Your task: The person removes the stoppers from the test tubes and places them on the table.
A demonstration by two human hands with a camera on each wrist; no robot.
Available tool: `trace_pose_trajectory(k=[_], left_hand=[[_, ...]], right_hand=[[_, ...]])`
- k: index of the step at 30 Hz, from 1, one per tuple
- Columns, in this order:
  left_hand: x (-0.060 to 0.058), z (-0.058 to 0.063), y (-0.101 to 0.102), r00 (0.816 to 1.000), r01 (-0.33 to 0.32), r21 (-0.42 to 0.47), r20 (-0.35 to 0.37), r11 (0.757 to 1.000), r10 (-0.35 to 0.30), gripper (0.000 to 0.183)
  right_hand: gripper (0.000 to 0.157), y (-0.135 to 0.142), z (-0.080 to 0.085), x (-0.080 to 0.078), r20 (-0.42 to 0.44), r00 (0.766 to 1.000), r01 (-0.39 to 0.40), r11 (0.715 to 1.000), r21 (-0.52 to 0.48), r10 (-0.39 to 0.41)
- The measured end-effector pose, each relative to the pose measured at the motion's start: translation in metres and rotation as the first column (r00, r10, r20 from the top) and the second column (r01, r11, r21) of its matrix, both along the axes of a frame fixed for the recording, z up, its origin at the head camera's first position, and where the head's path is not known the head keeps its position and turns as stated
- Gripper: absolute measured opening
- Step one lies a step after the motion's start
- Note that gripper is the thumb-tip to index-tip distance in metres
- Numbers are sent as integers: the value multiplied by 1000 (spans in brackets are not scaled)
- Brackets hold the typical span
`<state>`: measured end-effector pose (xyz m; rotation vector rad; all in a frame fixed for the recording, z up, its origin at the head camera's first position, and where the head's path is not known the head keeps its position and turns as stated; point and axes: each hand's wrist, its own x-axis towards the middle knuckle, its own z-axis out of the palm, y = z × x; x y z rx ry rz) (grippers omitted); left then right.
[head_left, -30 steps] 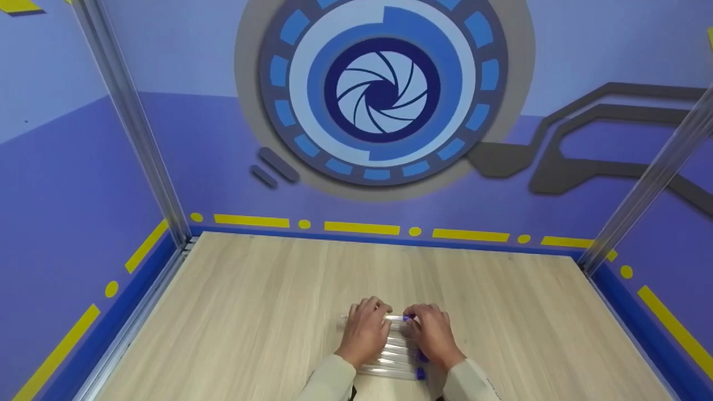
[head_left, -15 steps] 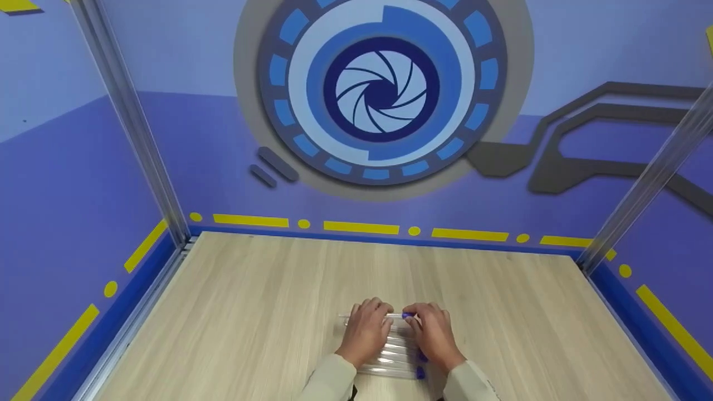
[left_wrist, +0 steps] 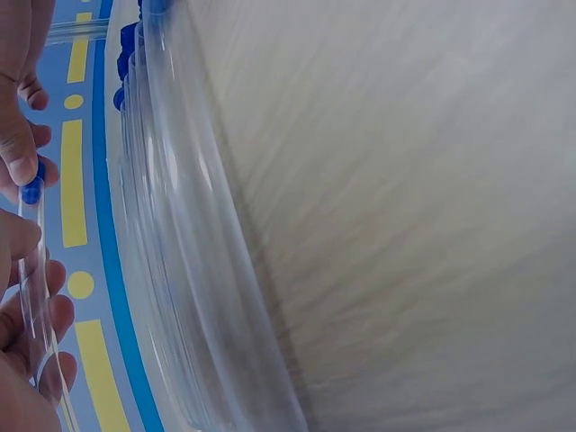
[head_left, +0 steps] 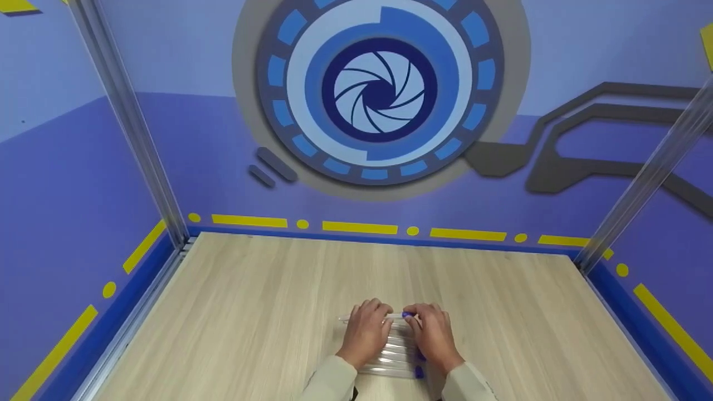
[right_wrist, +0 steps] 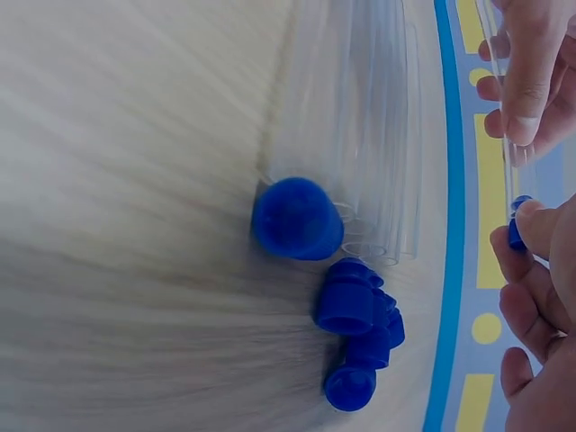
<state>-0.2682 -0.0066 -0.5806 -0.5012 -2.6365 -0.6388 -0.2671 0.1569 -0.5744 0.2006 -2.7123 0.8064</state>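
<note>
My left hand (head_left: 366, 331) grips a clear test tube (left_wrist: 36, 310) crosswise, its fingers curled round the glass-like wall. At the tube's right end, my right hand (head_left: 433, 337) pinches a blue stopper (right_wrist: 517, 234) between thumb and forefinger. Part of that stopper sits in the tube's mouth; how deep is hard to tell. Both hands hover above a row of clear test tubes (right_wrist: 346, 108) lying side by side on the table. The nearest tube in the row bears a blue stopper (right_wrist: 292, 219) on its right end.
Several loose blue stoppers (right_wrist: 346, 297) lie by the open ends of the row, beneath my right hand. The wooden table (head_left: 267, 295) reaches back to a blue patterned wall (head_left: 211, 161). Metal posts (head_left: 139, 145) stand at the back corners.
The held tube's right end and its stopper have risen very slightly. Both hands keep their places and grips; the view has shifted a little.
</note>
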Motion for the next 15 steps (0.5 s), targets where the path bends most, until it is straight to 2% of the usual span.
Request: trace_pose_trajectory(k=[9,15], left_hand=[[0,-1,-2,1000,14,27,-18,1000,-13,12],[1,-1,-3,999,23,27,-24,999,-22,11]], right_hand=[[19,3,4,0,90,996,-14,995,-102,23],[16,5,6,-1,197,980,-12,991,-132,38]])
